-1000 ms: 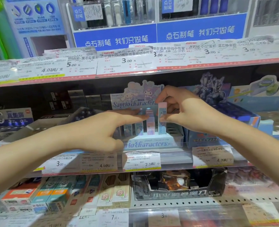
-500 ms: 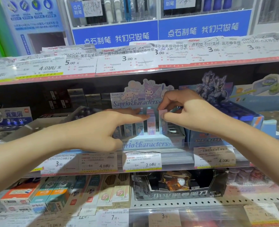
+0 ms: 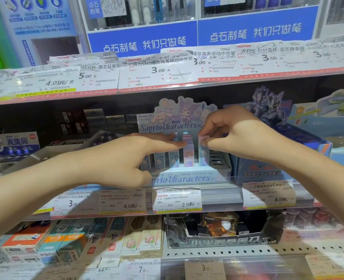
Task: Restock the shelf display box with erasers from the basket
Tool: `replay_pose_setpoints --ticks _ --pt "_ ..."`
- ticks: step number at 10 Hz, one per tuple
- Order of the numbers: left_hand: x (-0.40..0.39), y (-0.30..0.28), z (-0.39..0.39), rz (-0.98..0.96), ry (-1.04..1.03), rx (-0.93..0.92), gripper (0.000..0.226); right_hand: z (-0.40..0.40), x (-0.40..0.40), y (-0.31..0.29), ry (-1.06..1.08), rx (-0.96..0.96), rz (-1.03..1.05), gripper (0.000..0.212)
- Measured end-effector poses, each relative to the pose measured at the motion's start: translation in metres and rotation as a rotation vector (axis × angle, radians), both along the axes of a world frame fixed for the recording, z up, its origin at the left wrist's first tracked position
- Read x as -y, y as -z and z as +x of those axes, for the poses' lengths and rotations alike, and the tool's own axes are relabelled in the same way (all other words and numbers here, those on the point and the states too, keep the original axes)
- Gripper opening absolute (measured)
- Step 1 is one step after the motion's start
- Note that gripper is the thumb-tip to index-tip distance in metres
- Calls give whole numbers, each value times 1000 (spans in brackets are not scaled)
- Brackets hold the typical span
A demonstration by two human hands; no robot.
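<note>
A pale blue cartoon-character display box (image 3: 179, 178) sits on the middle shelf, with several upright eraser packs in its slots. My right hand (image 3: 231, 134) pinches the top of one light blue eraser pack (image 3: 203, 156) standing in a slot at the right side of the row. My left hand (image 3: 130, 156) reaches in from the left with straight fingers, its fingertips touching the pink eraser pack (image 3: 188, 152) beside it. The box's tall header card (image 3: 177, 118) rises behind both hands. No basket is in view.
A dark blue display box (image 3: 268, 168) stands right of the eraser box. Price labels (image 3: 177, 201) line the shelf's front rail. The upper shelf edge (image 3: 167, 77) hangs close above. Boxed pencils (image 3: 138, 243) and a black sharpener box (image 3: 223, 233) fill the lower shelf.
My right hand has pushed its eraser pack down into the slot, so it now stands lower and level with the row. My left hand has stayed against the pink pack.
</note>
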State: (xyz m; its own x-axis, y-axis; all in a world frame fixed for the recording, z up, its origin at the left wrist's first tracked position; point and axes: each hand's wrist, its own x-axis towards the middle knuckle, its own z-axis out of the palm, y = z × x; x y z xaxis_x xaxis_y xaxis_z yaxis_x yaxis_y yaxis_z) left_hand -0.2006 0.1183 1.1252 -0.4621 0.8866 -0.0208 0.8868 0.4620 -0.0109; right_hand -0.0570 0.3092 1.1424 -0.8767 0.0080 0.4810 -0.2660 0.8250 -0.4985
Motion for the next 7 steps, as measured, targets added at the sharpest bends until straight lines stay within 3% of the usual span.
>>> replay_pose_setpoints --ticks 1,2,3,4,5,7 --pt "11 -12 34 33 -25 64 75 0 0 -2 4 15 15 17" --pt "21 4 7 -35 216 -142 63 1 3 2 -6 31 36 24" --pt "35 25 -17 -34 243 -11 49 2 4 5 -31 26 24 21" --pt "20 -21 47 50 45 39 75 0 3 6 -37 29 22 16" --pt "16 -30 61 145 115 112 67 0 4 5 -25 59 22 7" --pt "9 -20 62 434 171 -22 55 10 5 2 -41 -41 -6 13"
